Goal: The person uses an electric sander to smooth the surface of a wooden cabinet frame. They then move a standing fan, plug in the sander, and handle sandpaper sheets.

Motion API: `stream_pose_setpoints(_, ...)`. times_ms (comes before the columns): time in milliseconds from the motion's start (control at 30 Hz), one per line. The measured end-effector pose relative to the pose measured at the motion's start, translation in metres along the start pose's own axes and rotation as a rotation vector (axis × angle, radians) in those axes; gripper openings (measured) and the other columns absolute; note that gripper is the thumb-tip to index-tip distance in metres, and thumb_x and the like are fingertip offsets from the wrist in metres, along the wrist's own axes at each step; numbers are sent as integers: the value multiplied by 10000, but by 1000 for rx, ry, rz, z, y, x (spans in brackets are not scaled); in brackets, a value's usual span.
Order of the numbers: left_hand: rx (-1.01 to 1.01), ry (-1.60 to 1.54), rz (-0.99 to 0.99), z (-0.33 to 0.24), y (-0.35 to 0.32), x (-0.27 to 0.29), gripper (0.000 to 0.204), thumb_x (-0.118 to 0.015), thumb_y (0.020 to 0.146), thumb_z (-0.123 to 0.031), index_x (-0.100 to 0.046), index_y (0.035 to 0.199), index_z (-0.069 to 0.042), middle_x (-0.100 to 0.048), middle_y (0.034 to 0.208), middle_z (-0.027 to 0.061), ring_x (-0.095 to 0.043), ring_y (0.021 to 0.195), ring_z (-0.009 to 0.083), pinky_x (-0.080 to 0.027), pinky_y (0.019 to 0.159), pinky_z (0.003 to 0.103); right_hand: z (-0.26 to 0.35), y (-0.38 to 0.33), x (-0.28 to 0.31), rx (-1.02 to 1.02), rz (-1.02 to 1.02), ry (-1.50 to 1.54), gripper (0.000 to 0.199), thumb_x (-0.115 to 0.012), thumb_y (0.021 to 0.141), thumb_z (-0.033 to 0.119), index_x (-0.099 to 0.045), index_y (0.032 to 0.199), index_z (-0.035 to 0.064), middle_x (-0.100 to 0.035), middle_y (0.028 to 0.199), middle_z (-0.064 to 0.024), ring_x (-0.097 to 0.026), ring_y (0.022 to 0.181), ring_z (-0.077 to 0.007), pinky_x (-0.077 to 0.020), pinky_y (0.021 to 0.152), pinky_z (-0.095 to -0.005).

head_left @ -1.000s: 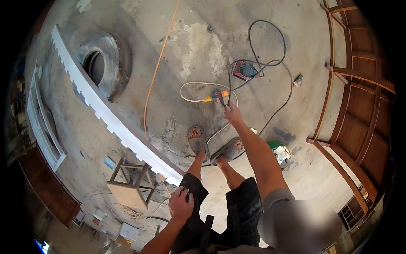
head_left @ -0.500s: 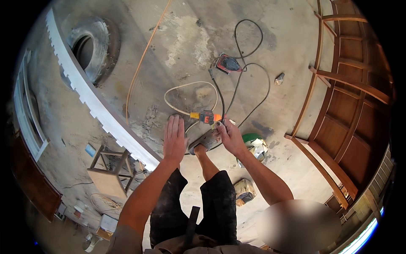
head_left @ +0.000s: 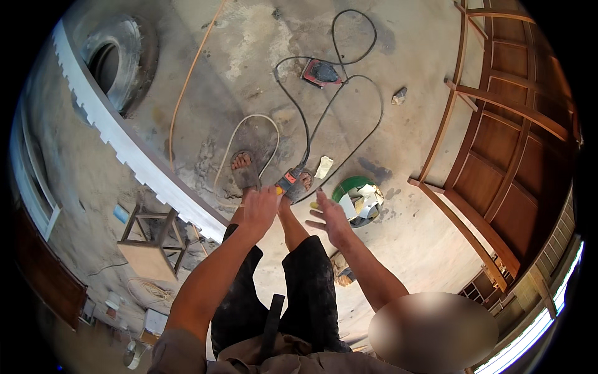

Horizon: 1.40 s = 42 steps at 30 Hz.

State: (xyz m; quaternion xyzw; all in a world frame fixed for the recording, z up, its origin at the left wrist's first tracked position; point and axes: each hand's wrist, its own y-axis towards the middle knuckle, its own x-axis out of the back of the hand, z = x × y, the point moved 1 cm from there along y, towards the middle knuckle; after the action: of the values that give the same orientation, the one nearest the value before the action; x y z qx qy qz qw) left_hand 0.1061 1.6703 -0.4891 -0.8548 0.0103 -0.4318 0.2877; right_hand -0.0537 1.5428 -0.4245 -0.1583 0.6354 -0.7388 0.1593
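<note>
Now both hands lower, left hand over plug.

Concrete floor bearing a sander, black cable, tyre, green bucket and stool.

Counted: 2 hands, left & right, both empty w/ fingers spread. 1 tyre. 1 red sander. 1 green bucket. 1 wooden stool. 2 sandalled feet.
</note>
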Motion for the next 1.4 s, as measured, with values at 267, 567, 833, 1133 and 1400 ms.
stream_pose_setpoints(267, -129, -36, -76, -24, -16, 25, 237, -652, 881, -223, -599, 970, -10, -592, 805, 120, -637, 713, 302, -510, 614, 402, -1, 41, -36, -156, 221, 123, 765, -618, 848, 650, -514, 1331, 66, -458, 1385, -203, -469, 1263, -382, -412, 1013, -522)
stream_pose_setpoints(567, -146, 314, -96, -34, -32, 25, 146, -604, 821, -125, -606, 918, -15, -603, 785, 80, -643, 703, 246, -503, 595, 353, -8, 51, -58, -223, 83, 124, 390, -644, 865, 452, -665, 1000, 86, -640, 988, -100, -660, 891, -263, -558, 727, -405)
stream_pose_setpoints(833, 14, 376, -5, -34, -37, 37, 117, -602, 826, -152, -625, 861, -43, -626, 777, 86, -663, 694, 225, -502, 545, 352, -7, 137, -35, 138, -340, 573, 363, -661, 868, 360, -612, 1047, 48, -664, 916, -115, -683, 766, -241, -584, 639, -395)
stream_pose_setpoints(1133, 228, 328, -97, 137, -25, 69, 217, -641, 874, -202, -626, 1051, -78, -667, 917, 107, -607, 934, 291, -437, 843, 431, 49, 104, -31, 116, -188, 215, 445, -654, 856, 398, -619, 1132, 51, -664, 1038, -111, -693, 882, -258, -582, 786, -390)
stream_pose_setpoints(1400, 442, -334, -248, 215, -41, 66, 582, -632, 891, -93, -408, 1417, 16, -480, 1401, 236, -436, 1311, 404, -372, 1075, 428, 5, 142, -12, 8, -192, 158, 438, -674, 819, 420, -660, 1062, 55, -666, 1031, -94, -682, 846, -240, -568, 753, -414)
